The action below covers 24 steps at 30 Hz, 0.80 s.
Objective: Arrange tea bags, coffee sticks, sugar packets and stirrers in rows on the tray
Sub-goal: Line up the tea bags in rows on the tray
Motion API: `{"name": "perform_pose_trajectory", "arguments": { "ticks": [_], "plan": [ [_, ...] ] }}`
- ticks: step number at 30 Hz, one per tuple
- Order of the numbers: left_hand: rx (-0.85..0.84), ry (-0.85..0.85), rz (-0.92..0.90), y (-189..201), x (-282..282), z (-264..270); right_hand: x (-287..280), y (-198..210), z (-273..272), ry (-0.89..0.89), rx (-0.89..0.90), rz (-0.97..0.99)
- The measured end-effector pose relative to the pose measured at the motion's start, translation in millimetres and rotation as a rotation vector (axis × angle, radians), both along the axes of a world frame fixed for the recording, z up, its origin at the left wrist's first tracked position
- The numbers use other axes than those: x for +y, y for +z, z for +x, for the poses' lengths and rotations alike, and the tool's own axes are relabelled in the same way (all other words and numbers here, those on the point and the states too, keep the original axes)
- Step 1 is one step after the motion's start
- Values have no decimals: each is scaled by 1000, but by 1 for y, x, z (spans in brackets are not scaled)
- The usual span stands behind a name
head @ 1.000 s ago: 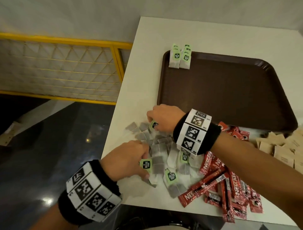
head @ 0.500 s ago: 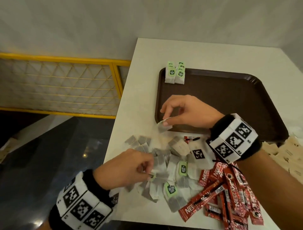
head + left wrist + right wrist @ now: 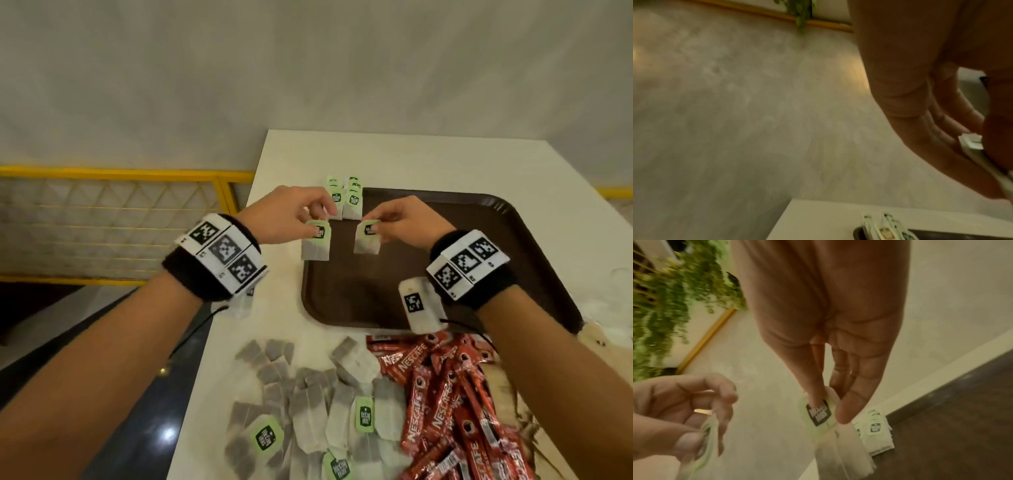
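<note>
Both hands have left the loose pile and now hang over the far left corner of the dark brown plastic tray, each one carrying a tea bag. A second ago they were still picking in the heap on the white counter; so the pick is finished and the placing begins.

The left hand pinches a white paper tea bag with a green tag between thumb and fingers; the bag hangs just over the left rim of the tray. The right hand pinches a second white tea bag with a green tag in the same way, over the tray floor. In the right wrist view the fingers are closed on the tag itself. The left wrist view is blurred, so there I can only say that something pale sits at the fingertips.

Just behind the two hanging bags lies the short double row of tea bags already laid, at the tray's far left corner. I judge the two new bags will continue these two rows toward the person.

Much work remains: the heap of grey and white tea bags and the red coffee sticks are still on the counter near the person. Stirrers I cannot find in these views.
</note>
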<state>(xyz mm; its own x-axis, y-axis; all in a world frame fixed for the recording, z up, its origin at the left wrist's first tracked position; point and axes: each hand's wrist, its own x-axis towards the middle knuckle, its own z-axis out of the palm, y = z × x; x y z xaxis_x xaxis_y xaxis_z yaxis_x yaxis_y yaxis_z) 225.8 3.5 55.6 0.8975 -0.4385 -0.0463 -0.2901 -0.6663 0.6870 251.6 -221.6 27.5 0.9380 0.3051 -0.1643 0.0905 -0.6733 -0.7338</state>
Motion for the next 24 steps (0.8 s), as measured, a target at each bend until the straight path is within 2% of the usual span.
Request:
{"name": "perform_pose_trajectory", "arguments": {
  "ticks": [5, 11, 17, 24],
  "plan": [
    [121, 71, -51, -16, -21, 66, 3, -3, 42, -121, 148, 102],
    [121, 162, -32, -38, -33, 114, 6, -19, 90, -210, 214, 119],
    [123, 254, 8, -60, -34, 142, 12, -44, 116, -238, 266, 166],
    [74, 287, 54, -72, -33, 150, 21, -51, 122, -279, 192, 128]
  ]
}}
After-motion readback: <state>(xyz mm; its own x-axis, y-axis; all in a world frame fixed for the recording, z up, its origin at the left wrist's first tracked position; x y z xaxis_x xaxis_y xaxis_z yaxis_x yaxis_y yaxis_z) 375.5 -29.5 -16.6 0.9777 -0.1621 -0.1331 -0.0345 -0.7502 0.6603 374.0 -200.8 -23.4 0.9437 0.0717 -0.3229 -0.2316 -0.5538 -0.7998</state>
